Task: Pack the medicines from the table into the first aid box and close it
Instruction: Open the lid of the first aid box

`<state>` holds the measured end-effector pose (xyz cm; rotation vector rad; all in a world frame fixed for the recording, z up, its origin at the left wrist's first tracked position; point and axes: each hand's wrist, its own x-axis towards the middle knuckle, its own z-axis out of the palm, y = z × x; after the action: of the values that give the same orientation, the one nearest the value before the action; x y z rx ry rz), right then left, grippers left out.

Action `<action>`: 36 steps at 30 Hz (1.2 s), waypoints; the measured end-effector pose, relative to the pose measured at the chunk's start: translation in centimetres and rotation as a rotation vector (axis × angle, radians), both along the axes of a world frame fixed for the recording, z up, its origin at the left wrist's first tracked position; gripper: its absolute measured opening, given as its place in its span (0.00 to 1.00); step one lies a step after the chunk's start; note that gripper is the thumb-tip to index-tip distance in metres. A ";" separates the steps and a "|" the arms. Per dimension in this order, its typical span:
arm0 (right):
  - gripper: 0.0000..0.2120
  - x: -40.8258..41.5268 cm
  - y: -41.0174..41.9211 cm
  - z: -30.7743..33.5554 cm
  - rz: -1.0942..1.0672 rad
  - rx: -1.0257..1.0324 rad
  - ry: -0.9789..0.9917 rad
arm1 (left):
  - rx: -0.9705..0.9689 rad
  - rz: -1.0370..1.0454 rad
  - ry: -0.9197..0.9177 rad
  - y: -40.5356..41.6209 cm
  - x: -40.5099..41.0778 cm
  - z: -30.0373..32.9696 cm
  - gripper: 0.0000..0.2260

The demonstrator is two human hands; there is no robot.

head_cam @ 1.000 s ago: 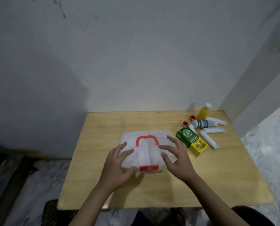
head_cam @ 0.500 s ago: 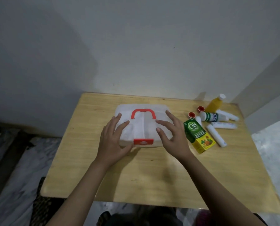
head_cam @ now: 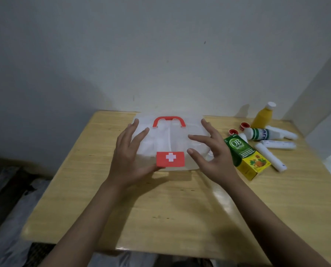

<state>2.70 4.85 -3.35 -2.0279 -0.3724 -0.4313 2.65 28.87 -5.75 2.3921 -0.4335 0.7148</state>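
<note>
Translucent plastic makes up the first aid box (head_cam: 170,139), which sits toward the far middle of the wooden table (head_cam: 160,209); its red handle (head_cam: 169,121) lies flat on the lid, and the red latch (head_cam: 170,159) at the near edge carries a white cross. My left hand (head_cam: 129,158) is spread wide over the left part of the lid, fingers fanned and pointing away from me, thumb reaching under toward the lower left corner of the latch; whether the thumb presses the latch I cannot tell. My right hand (head_cam: 211,157) is open too, fingers loosely curved over the right part of the lid, thumb and forefinger apart and closed on nothing; I cannot tell whether its fingertips touch the plastic.

Medicines lie to the right of the box, all on the table; a green and yellow carton (head_cam: 246,158) reads "OB herbal" in white, with fruit pictured on the yellow end, and it sits just beside my right hand; smaller print on it is too fine to read. Behind it stand two small red caps (head_cam: 238,128); a white bottle with green lettering (head_cam: 260,133) lies on its side, its writing blurred; an orange bottle with a white cap (head_cam: 262,116) stands near the wall; several white tubes (head_cam: 270,156) lie beside the carton.
</note>
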 end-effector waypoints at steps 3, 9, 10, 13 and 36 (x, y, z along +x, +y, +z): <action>0.14 0.0 0.0 -0.5 -0.010 0.000 -0.050 | -0.106 0.036 -0.033 -0.6 0.0 0.0 0.36; 0.18 -0.3 0.3 -1.4 -0.039 -0.008 -0.041 | -0.297 0.139 -0.056 -2.3 -0.1 0.1 0.28; 0.18 -0.3 0.4 -1.3 -0.048 -0.017 -0.032 | -0.315 0.153 -0.048 -2.6 -0.3 0.1 0.29; 0.17 -0.4 0.5 -0.6 -0.066 -0.053 -0.020 | -0.380 0.221 0.011 -3.3 -1.0 0.2 0.32; 0.28 10.9 2.3 8.4 -0.271 -0.023 0.044 | -0.668 0.236 0.262 -2.9 0.0 0.0 0.49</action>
<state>13.58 7.19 5.05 -2.1148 -0.0741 -0.5487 2.70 25.94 -5.76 1.8675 0.1841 0.5252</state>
